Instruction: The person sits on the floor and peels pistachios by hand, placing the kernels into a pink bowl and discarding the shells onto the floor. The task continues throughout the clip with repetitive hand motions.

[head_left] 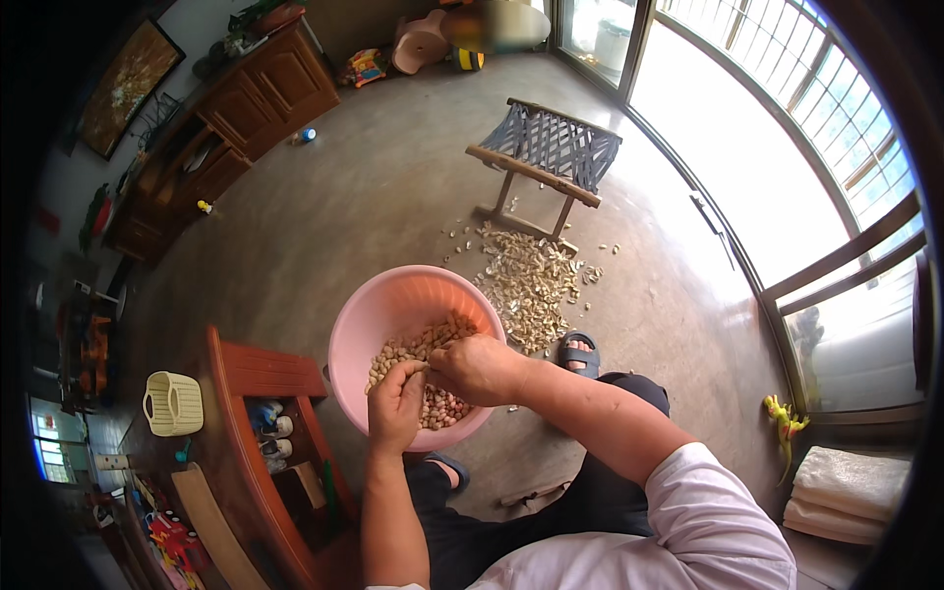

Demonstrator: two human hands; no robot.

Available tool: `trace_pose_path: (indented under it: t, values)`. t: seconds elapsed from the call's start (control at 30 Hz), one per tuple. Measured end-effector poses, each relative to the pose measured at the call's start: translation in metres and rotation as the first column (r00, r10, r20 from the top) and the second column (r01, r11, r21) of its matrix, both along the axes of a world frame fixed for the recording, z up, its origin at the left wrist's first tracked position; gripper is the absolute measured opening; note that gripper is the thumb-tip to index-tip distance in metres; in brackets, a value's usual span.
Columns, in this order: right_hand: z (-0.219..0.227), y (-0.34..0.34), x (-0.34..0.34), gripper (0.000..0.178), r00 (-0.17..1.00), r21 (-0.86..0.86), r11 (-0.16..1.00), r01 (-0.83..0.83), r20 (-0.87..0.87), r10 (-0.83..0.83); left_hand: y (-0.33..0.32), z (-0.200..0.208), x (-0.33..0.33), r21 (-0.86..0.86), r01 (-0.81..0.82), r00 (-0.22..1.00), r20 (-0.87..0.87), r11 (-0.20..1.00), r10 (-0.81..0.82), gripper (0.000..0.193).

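Note:
A wide pink basin (351,324) stands on the floor between my feet. Inside it lie unshelled peanuts (398,351) and, toward the near side, reddish shelled kernels (444,409). My left hand (395,405) is over the basin, thumb and fingers closed in a pinch on a peanut. Right against it, my right hand (482,369) is closed too, its fingertips meeting the left ones at the same peanut. Most of that peanut is hidden by the fingers. Beyond the basin, a heap of empty peanut shells (531,285) is spread on the floor.
A folding stool (556,147) with a woven strap seat stands behind the shells. At the left are a reddish wooden bench (265,359) with shoes inside and a cream basket (174,418). A glass sliding door (708,226) and a toy dinosaur (784,425) are at the right.

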State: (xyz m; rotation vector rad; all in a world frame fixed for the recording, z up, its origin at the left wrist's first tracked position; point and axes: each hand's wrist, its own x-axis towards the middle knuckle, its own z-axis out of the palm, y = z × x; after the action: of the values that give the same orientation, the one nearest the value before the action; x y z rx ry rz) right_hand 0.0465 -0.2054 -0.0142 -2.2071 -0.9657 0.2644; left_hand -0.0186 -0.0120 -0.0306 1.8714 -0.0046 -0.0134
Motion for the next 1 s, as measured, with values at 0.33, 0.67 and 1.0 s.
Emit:
trace_pose_path:
  t: [0.33, 0.67, 1.0]
  values:
    - [-0.001, -0.003, -0.004, 0.023, 1.0, 0.214, 0.977, -0.02, -0.002, 0.021, -0.004, -0.002, -0.002, -0.024, -0.037, 0.998, 0.056, 0.999, 0.038, 0.011]
    - [0.008, -0.001, 0.003, 0.02, 0.951, 0.434, 0.896, 0.096, -0.306, 0.047, -0.008, 0.002, -0.002, -0.096, -0.138, 0.975, 0.161, 0.986, 0.152, 0.011]
    - [0.015, -0.007, 0.012, 0.021, 0.97, 0.336, 0.941, -0.034, -0.216, 0.112, 0.006, 0.012, 0.006, 0.183, -0.099, 0.911, 0.412, 0.978, 0.015, 0.014]
